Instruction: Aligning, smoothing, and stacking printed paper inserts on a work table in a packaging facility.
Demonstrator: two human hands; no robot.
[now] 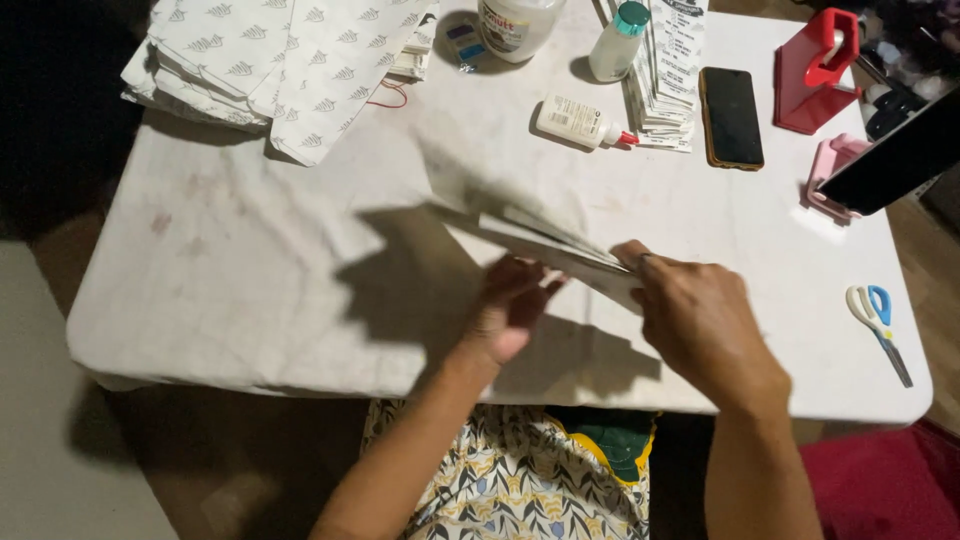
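Note:
A folded white paper sheet (500, 205) is lifted off the white table (260, 290) near its front middle. My right hand (700, 320) pinches the paper's right corner between thumb and fingers. My left hand (510, 305) is under the raised paper with its fingers on the paper's lower layer. The paper casts a dark shadow to the left.
A stack of patterned white paper bags (280, 60) lies at the back left. A glue bottle (580, 122), a small bottle with a teal cap (618, 42), a jar (515, 25), paper slips (668, 70), a black phone (731, 117), a red tape dispenser (815, 70) and scissors (878, 325) lie at the back and right.

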